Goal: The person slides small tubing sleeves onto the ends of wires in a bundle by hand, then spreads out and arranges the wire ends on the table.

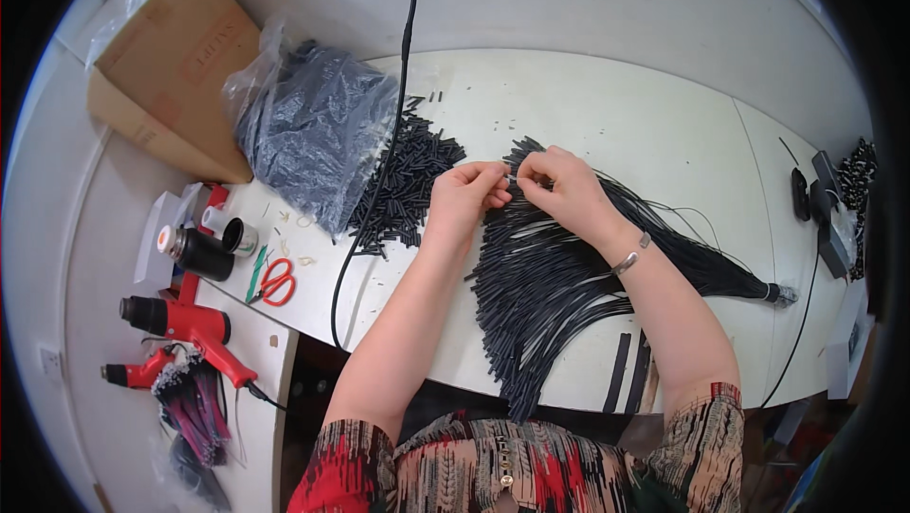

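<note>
A fanned-out bundle of thin, flexible black cables (559,262) is spread over a smooth white surface (664,129), its long axis running from a gathered end near the right edge to loose tips at the middle and front edge. The rearmost tips lie directly below and between the left hand (476,189) and the right hand (561,189); the bundle's length is crossed by the right forearm, the nearer one. In each hand, thumb and fingertips are pinched together (whatever is gripped there is too small to be told). Just left of the left hand, a loose heap of short, straight black tubes (408,186) is piled beside a crinkled, clear plastic bag (318,124), toward the back left corner.
</note>
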A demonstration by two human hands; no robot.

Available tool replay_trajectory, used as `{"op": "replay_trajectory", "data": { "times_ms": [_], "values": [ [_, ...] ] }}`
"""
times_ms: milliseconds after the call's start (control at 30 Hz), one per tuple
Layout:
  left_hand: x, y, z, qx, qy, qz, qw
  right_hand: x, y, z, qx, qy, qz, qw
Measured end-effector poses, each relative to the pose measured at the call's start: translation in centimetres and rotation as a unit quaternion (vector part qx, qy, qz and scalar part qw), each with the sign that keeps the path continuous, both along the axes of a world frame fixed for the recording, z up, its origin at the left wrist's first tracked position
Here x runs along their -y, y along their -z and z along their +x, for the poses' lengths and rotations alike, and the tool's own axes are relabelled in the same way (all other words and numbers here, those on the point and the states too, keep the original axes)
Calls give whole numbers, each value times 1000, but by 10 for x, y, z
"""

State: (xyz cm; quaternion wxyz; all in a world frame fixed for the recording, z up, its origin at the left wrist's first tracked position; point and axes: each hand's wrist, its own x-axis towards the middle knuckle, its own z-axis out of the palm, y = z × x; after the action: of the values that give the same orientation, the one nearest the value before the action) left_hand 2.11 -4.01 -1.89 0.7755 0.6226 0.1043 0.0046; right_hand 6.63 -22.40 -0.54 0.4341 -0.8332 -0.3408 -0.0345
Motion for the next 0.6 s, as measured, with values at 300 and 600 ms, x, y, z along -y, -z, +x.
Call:
{"op": "replay_trajectory", "data": {
  "times_ms": [300,600],
  "values": [
    [8,3,2,7,-11,27,1000,1,-1,-1,-28,23,14,999],
    [-4,6,6,-9,47,-96,994,4,3,5,3,11,17,1000]
  ]
}}
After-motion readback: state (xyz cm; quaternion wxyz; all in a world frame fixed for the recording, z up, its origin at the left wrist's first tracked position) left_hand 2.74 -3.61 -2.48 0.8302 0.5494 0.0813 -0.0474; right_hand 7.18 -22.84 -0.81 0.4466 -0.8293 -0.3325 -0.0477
